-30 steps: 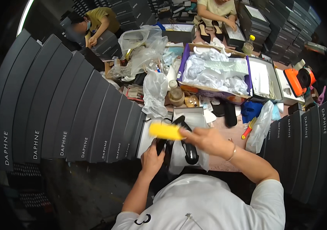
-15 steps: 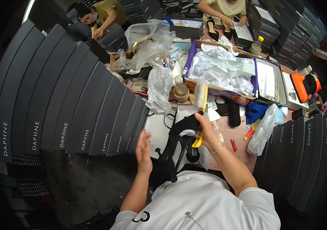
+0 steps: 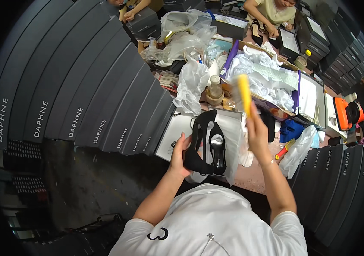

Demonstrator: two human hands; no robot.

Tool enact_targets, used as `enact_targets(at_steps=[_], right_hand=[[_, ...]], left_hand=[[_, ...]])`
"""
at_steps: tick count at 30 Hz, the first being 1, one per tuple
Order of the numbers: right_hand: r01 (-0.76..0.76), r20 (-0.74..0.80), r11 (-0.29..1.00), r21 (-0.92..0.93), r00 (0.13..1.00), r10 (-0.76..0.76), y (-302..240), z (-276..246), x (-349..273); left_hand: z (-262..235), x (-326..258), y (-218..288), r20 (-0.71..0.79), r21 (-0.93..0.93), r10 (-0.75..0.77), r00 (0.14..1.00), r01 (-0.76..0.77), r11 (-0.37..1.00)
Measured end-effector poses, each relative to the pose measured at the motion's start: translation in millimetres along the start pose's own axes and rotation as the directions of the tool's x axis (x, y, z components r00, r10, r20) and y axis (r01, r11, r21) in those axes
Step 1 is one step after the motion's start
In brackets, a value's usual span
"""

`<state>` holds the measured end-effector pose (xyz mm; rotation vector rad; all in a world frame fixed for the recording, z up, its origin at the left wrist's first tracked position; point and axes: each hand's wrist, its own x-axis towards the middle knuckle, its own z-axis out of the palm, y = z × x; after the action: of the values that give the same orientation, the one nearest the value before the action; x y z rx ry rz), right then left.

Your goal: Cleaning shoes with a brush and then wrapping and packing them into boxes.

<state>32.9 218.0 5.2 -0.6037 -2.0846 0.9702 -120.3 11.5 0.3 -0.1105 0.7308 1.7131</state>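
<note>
A: What sits in the open white shoebox [image 3: 177, 132]?
B: Two black high-heeled shoes [image 3: 209, 143], glossy with pale insoles, lying side by side.
A: And the hands?
B: The left hand [image 3: 180, 155] curls its fingers round the nearer shoe's heel end. The right hand [image 3: 256, 128] is closed on one yellow brush [image 3: 244, 91], raised upright above the shoes, apart from them.
</note>
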Motion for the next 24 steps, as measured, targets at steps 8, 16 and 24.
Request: enact_targets(at_steps=[8,16,24], right_hand=[[0.580,0.573,0.680,-0.448,0.771,-0.279,-23,-54,13],[0.161,0.317,0.802,-0.575,0.948,0.037,46,-42,11],[-0.001,0.126,0.906,-0.423,0.990,0.060,61,-47,-8]], left_hand=[[0,-11,-8,-0.078,0.106,-0.025,0.997,0.033,0.994],[-17,-31,-4,0.233,0.098,0.071,0.970,-0.096,0.990],[-2,-50,22,0.457,0.873,0.407,0.791,-0.486,-0.036]])
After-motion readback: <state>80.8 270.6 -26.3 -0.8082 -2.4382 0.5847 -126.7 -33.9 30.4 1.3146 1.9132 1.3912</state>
